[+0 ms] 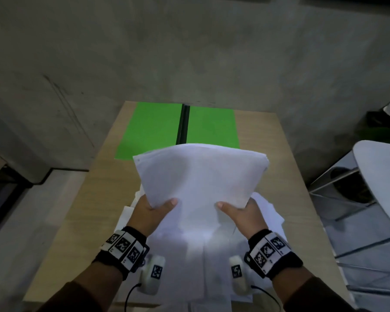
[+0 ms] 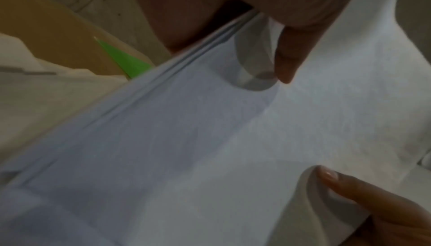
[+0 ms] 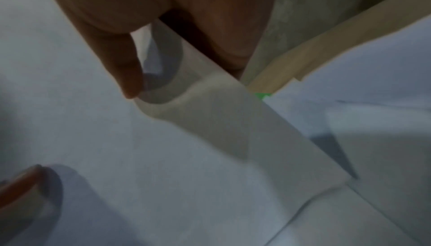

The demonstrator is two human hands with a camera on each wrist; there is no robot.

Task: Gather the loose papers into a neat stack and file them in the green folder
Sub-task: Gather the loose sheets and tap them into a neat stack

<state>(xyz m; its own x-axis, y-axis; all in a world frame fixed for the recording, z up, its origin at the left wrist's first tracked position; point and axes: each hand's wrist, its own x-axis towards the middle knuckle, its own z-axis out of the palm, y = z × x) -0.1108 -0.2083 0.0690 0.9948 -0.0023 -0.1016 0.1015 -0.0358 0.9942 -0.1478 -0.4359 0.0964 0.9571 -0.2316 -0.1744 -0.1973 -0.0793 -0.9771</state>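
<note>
A sheaf of white papers [image 1: 200,174] is held up off the wooden table [image 1: 95,199], gripped at its near corners: left hand [image 1: 150,213] on one, right hand [image 1: 243,216] on the other, thumbs pressed on top. More loose sheets [image 1: 268,212] are spread beneath the hands. Beyond the fingers, the green folder [image 1: 153,129] is laid open flat.

No readable text showing anywhere. Wrist bands [image 1: 125,246] are carrying black-and-white square marker tags, patterns only, no letters or numbers. Papers [image 1: 200,176] are reading as blank white; any print is blurring out in both wrist views.
</note>
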